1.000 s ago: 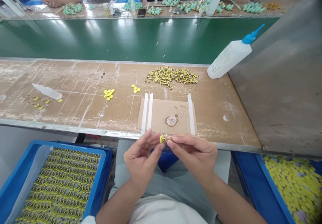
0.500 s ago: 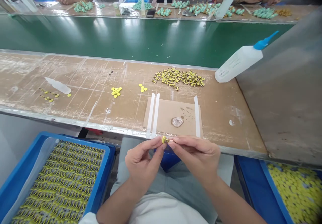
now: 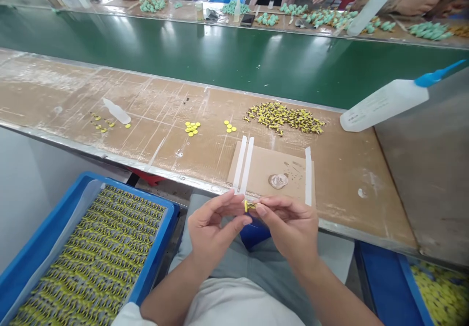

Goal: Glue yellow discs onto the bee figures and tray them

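Both hands meet just below the bench edge, over my lap. My left hand (image 3: 214, 226) and my right hand (image 3: 291, 223) pinch one small yellow piece (image 3: 249, 205) between their fingertips. Right above them a cardboard square (image 3: 271, 169) with white strips and a blob of glue (image 3: 278, 181) lies on the bench. Further back lie a pile of yellow-and-black pieces (image 3: 286, 117) and two small groups of yellow discs (image 3: 192, 128).
A blue bin of yellow-black pieces (image 3: 91, 252) stands at my left, another with yellow discs (image 3: 439, 292) at my right. A glue bottle (image 3: 388, 101) leans on a grey panel. Behind the bench runs a green belt (image 3: 220, 57); other people work across it.
My hands stay pinched on the yellow piece, turning it slightly. The view has swung left, so the bench and bins sit further right in the picture.
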Action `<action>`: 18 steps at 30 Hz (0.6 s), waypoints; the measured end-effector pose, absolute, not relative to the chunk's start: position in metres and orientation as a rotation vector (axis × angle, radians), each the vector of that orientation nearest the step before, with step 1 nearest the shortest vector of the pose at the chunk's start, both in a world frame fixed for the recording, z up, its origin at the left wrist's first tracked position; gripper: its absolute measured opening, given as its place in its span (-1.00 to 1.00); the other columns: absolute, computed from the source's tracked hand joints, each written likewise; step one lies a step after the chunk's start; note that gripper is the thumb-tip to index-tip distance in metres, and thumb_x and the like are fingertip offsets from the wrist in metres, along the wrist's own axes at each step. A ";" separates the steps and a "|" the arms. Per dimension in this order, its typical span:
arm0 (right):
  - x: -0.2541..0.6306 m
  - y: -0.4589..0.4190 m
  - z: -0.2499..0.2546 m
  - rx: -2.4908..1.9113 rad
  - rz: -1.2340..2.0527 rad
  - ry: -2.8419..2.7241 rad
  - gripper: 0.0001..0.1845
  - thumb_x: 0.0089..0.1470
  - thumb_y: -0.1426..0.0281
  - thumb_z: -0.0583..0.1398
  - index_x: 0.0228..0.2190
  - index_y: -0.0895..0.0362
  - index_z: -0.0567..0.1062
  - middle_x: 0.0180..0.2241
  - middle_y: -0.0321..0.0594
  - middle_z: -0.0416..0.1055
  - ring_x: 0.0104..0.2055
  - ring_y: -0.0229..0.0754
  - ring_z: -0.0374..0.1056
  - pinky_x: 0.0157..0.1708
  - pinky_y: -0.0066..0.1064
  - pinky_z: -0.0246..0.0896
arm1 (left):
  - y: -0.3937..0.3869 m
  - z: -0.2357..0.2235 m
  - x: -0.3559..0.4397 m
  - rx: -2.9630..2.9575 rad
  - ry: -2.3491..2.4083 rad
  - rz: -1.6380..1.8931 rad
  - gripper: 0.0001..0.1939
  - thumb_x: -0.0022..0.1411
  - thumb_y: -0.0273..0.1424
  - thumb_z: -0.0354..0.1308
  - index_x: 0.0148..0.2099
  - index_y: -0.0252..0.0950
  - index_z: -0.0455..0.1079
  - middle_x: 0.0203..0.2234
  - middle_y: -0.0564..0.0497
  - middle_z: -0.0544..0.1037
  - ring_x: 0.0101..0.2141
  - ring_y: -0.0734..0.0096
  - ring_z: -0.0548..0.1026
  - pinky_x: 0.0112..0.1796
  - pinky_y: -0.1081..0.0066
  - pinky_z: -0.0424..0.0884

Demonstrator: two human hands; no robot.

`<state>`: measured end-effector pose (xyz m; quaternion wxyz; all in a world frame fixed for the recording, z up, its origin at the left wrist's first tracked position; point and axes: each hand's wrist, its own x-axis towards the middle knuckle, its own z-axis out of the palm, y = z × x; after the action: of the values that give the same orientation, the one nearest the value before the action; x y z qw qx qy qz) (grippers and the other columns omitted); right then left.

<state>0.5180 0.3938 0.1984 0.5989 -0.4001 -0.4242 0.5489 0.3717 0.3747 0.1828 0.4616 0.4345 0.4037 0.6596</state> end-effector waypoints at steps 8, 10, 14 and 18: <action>0.501 0.397 0.199 -0.907 1.548 -0.866 -0.90 0.01 0.39 0.47 -0.40 0.04 0.67 -0.37 -0.22 0.61 -0.37 -0.21 0.57 -0.33 -0.54 0.55 | 0.369 0.179 0.352 1.317 1.067 1.628 -0.47 0.08 -0.67 0.39 0.06 -0.11 0.56 -0.15 -0.02 0.65 -0.22 0.32 0.64 -0.20 0.38 0.65; 0.498 0.396 0.196 -0.947 1.567 -0.871 -0.87 -0.02 0.37 0.49 -0.40 0.05 0.67 -0.38 -0.19 0.61 -0.40 -0.20 0.56 -0.36 -0.53 0.55 | 0.367 0.182 0.347 1.344 1.092 1.652 -0.46 0.07 -0.66 0.40 0.07 -0.11 0.56 -0.16 -0.02 0.65 -0.25 0.35 0.64 -0.21 0.38 0.65; 0.489 0.390 0.181 -1.073 1.552 -0.962 -0.78 -0.11 0.34 0.52 -0.37 0.08 0.66 -0.36 -0.15 0.60 -0.39 -0.15 0.56 -0.31 -0.49 0.57 | 0.355 0.186 0.335 1.248 1.125 1.730 -0.50 0.10 -0.59 0.41 0.09 -0.18 0.54 -0.17 -0.06 0.67 -0.26 0.33 0.65 -0.20 0.34 0.66; 0.468 0.389 0.170 -1.194 1.522 -1.196 -0.61 -0.20 0.30 0.55 -0.27 0.10 0.66 -0.27 -0.07 0.60 -0.31 -0.11 0.56 -0.28 -0.54 0.55 | 0.333 0.176 0.310 1.013 1.182 1.705 -0.56 0.13 -0.45 0.41 0.08 -0.30 0.52 -0.15 -0.16 0.66 -0.17 0.23 0.65 -0.16 0.29 0.64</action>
<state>0.4677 0.3891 0.1703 0.4201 -0.4765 -0.4771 0.6073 0.3102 0.3333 0.1756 0.4046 0.4011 0.4683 0.6754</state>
